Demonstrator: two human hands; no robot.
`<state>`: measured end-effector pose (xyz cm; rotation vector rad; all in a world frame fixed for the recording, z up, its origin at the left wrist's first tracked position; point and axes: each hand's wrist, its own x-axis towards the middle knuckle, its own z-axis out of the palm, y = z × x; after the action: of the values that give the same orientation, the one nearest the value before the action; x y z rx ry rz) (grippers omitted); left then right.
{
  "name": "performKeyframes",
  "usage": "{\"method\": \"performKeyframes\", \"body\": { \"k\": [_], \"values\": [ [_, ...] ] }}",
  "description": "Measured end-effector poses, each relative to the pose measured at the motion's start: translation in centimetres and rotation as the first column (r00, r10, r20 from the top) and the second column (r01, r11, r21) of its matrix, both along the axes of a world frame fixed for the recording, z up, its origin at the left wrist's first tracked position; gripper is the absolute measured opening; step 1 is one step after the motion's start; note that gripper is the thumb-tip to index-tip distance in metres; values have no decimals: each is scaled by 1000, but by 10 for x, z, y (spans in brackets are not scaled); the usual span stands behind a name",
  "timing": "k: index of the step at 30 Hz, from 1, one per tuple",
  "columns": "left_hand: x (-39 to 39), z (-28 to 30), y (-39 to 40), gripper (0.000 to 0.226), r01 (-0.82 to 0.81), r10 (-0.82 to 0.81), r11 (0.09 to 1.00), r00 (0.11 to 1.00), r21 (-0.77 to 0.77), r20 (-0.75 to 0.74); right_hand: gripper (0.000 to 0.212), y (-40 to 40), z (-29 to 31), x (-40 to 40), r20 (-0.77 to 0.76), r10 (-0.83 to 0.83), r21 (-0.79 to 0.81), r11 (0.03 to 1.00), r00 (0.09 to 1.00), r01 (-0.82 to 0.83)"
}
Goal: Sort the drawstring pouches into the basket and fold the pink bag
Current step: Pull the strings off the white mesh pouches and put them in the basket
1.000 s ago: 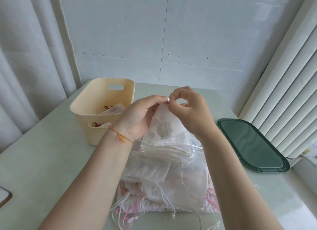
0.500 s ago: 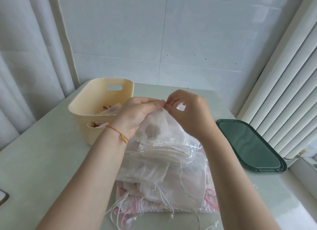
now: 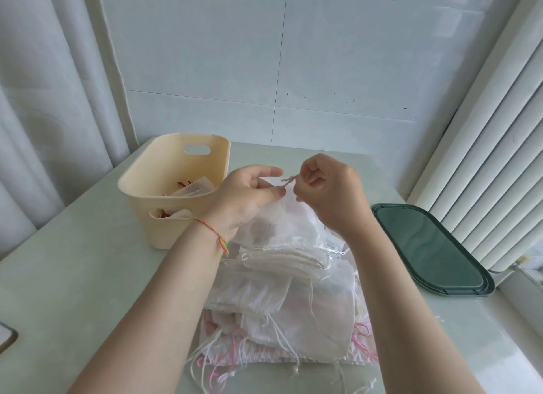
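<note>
Pouches point(image 3: 282, 299), sheer white with loose cords, lie heaped on the table point(image 3: 73, 276) directly under both hands. One pouch point(image 3: 282, 217) is lifted off the top of the heap by its mouth, its body hanging down from the grip and resting on the pouches below. Something dark and blurred shows through its fabric; what it is cannot be told.

At the pouch's gathered top, a short pink cord point(image 3: 288, 180) sticks up between the two hands. The left hand point(image 3: 246, 199) pinches the gathered neck between thumb and forefinger, just left of the cord. The right hand point(image 3: 332, 194) pinches the cord end with curled fingers, just right of it. Both grips are narrow and closed on the pouch.

Below the grip, at the bottom of the heap, pink fabric and pink cords point(image 3: 364, 340) peek out; whether this is the pink bag cannot be told.

Left of the grip, touching the left hand's back in view, stands a cream basket point(image 3: 164, 170) holding a few pouches point(image 3: 194, 188) with a bit of red. A coloured string bracelet point(image 3: 219, 236) circles the left wrist.

Right of the grip and well apart, a dark green lid point(image 3: 426, 246) lies flat on the table near the white blinds point(image 3: 484, 158). A curtain point(image 3: 44, 100) hangs far to the left.
</note>
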<state>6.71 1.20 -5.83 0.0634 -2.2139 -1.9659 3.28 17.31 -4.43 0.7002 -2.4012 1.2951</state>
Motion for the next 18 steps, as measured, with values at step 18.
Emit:
{"method": "performKeyframes", "body": {
  "k": [18],
  "values": [
    [-2, 40, 15, 4, 9, -34, 989, 986, -149, -166, 25, 11, 11, -5, 317, 266, -367, 920, 910, -141]
  ]
}}
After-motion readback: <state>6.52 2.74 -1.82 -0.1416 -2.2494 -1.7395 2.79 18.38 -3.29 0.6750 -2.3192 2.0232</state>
